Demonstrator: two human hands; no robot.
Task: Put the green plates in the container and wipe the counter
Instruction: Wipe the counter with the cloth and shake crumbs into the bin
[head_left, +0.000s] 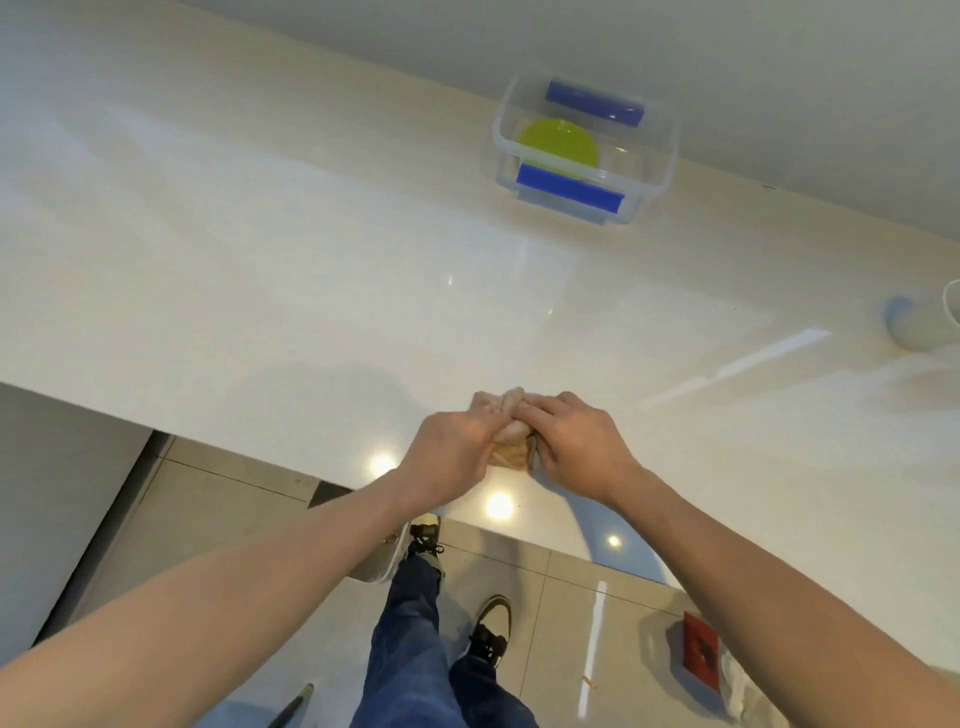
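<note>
A green plate (558, 143) lies inside a clear plastic container (660, 171) with blue clip handles, far back on the counter by the wall. Near the counter's front edge, a crumpled beige cloth (511, 441) sits between my hands. My left hand (452, 457) grips its left side with curled fingers. From the other side my right hand (576, 441) grips it too, fingers bent over the top. Most of the cloth is hidden under my fingers.
The glossy cream counter (311, 291) stretches wide to the left and back to a white wall. A white cup-like object (930, 322) stands at the right edge. Below the counter edge are tiled floor, my legs and shoes, and a red object (701, 649) on the floor.
</note>
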